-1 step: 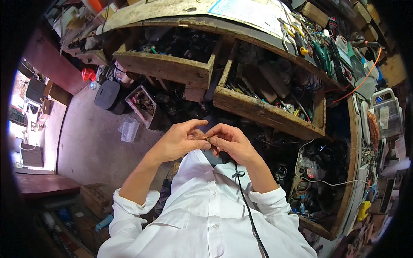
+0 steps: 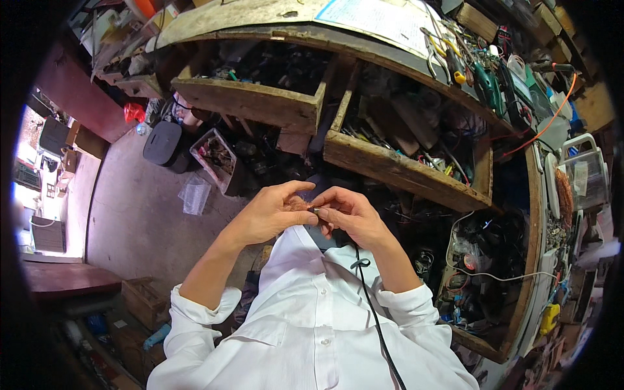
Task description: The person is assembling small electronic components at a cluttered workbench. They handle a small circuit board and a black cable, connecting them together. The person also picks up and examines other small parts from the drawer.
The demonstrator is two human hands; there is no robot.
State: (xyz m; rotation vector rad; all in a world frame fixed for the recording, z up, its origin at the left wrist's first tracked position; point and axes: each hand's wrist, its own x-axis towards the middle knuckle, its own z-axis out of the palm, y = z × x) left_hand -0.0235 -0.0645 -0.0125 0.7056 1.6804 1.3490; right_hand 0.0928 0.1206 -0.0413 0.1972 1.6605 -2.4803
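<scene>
My two hands meet in front of my chest, above my white shirt. My left hand [image 2: 270, 213] and my right hand [image 2: 354, 218] both pinch the end of a thin black cable [image 2: 372, 311] between their fingertips. At the pinch there is a small dark tip [image 2: 313, 209] with what looks like reddish, coppery strands beside it. From there the cable runs down over the shirt, with a small knot or tie partway along, and leaves the picture at the bottom edge.
A worn wooden workbench [image 2: 260, 16] curves across the top and right. Two open wooden drawers [image 2: 253, 101] [image 2: 396, 170] hold tools and parts. Pliers and screwdrivers [image 2: 455, 62] lie on top. On the floor stand a clear plastic box [image 2: 214, 156] and a dark stool [image 2: 162, 142].
</scene>
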